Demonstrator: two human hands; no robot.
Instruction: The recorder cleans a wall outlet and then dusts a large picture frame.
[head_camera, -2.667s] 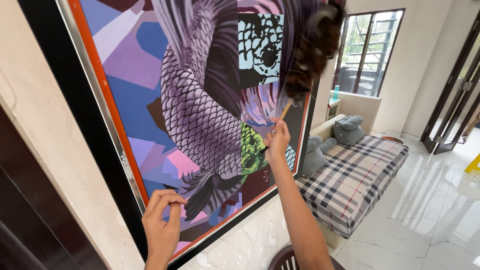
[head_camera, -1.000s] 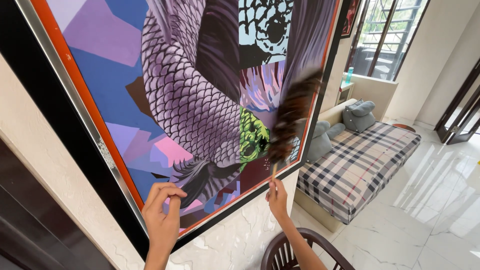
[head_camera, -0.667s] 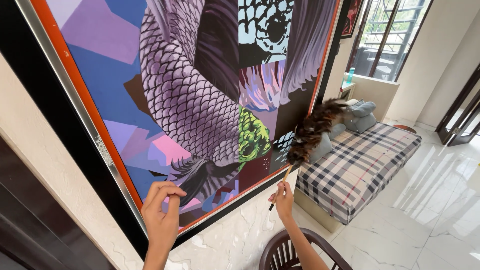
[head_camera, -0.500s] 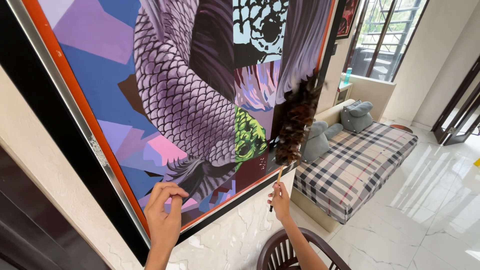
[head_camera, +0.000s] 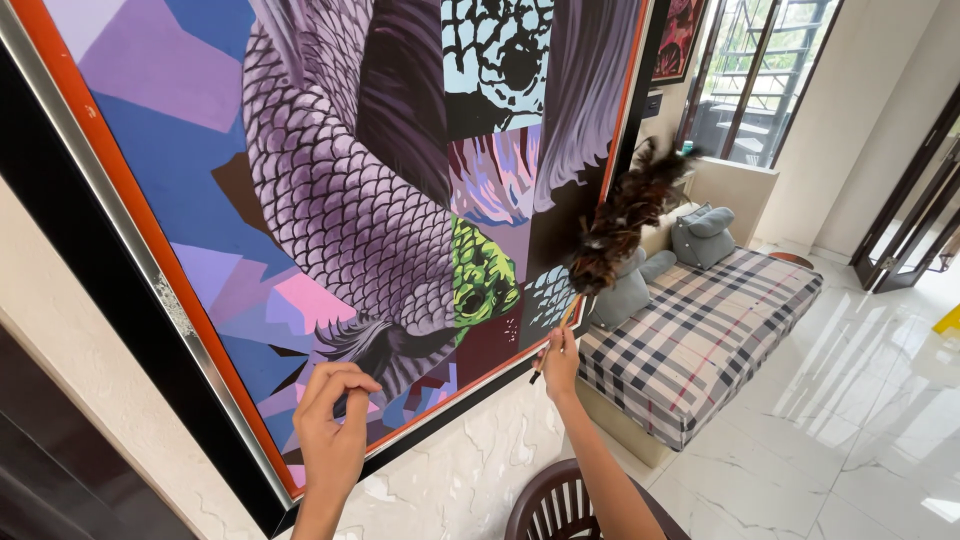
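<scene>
a large framed painting (head_camera: 330, 200) fills most of the view, leaning away up a pale marbled wall (head_camera: 450, 480). it shows a scaled, purple fish-like form over flat blocks of blue, pink and violet, with an orange inner border and a dark outer frame. beyond its far edge lies a checked daybed (head_camera: 700, 330) with grey cushions (head_camera: 700, 235) on a glossy white floor (head_camera: 860, 430), and a dark slatted chair (head_camera: 560, 510) sits just below the arms.

the feather duster (head_camera: 625, 215) is at the painting's far side: its dark brown plume lies against or just off the right frame edge, near the lower corner, with the thin stick running down to the right hand (head_camera: 560, 362). that hand is closed around the stick's lower end, fingers wrapped tight.

the left hand (head_camera: 332, 430) rests on the lower part of the canvas close to the bottom frame, fingers curled in with the tips pressed together; whether it pinches anything cannot be told.

as a judgement, the dusting is somewhere in its course: the plume is working the right edge, while the wide left and upper stretches of the picture and the bottom frame show nothing that says they are finished or not. no dust is plain enough to see either way.
</scene>
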